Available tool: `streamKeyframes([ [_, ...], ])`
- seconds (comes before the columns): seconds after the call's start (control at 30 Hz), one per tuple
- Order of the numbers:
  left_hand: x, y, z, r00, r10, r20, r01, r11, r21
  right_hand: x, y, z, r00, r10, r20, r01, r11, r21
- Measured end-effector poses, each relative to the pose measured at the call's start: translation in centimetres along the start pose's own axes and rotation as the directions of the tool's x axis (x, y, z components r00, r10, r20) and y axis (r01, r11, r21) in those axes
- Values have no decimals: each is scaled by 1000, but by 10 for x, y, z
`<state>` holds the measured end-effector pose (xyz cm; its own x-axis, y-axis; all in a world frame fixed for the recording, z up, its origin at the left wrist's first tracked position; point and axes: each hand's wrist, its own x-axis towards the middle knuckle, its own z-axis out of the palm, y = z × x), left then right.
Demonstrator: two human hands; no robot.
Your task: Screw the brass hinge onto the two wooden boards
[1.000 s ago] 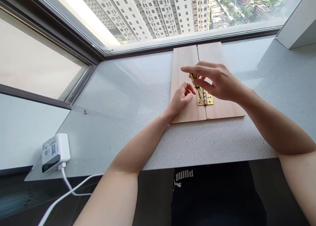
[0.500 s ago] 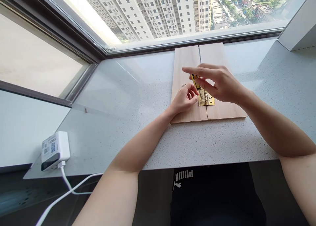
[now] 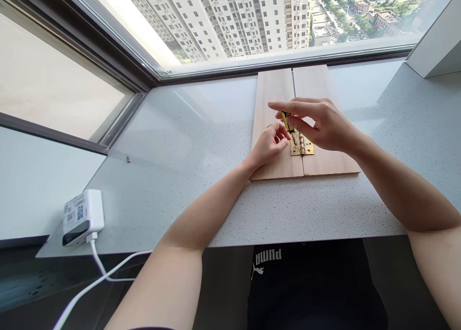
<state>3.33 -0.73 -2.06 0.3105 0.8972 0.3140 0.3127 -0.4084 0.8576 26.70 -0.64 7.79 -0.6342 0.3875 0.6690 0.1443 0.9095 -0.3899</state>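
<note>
- Grey speckled counter (image 3: 180,176) lies under a window (image 3: 234,18), with a white charger (image 3: 82,217) at its near left edge.
- Left hand (image 3: 268,146) rests on two boards (image 3: 273,90), fingers curled in; whether they pinch anything cannot be told.
- Right hand (image 3: 324,126), just beyond, pinches a yellow screwdriver (image 3: 287,121), its tip at the brass hinge (image 3: 304,146).

Daylight is streaming through the window (image 3: 118,22); a speckled grey counter (image 3: 180,147) is lying below it, towers (image 3: 259,18) standing beyond.
</note>
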Motion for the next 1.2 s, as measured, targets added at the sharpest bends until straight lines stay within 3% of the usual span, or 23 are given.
streamKeyframes([
  [0.27, -1, 6, 0, 1000, -30, -1, 30, 999, 23, -1, 3, 7, 984, -7, -177, -4, 998, -62],
  [0.4, 0, 6, -1, 999, -31, 12, 30, 999, 9, 0, 1, 2, 994, -2, -110, -10, 994, -107],
  [0.53, 0, 5, -1, 999, -36, 14, 36, 999, 11, 1, -1, -2, 999, 49, -2, -49, 998, -48],
  [0.7, 1, 7, 1, 999, -32, -3, 32, 999, 16, -1, 2, 6, 994, 6, -105, -8, 1000, -16],
  [0.83, 1, 9, 1, 999, -23, 22, 23, 1000, 7, -3, 2, 14, 981, 52, -185, -73, 992, -106],
  [0.97, -1, 9, 0, 999, -9, 49, 9, 1000, -2, -3, 1, 13, 986, 46, -160, -78, 977, -197],
  [1.07, -1, 8, -1, 996, -8, 85, 9, 1000, -5, -2, 0, 8, 995, -26, -99, 10, 987, -160],
  [1.2, -1, 8, -1, 994, -23, 109, 23, 1000, -2, -1, -1, 4, 999, 9, -49, -13, 996, -90],
])
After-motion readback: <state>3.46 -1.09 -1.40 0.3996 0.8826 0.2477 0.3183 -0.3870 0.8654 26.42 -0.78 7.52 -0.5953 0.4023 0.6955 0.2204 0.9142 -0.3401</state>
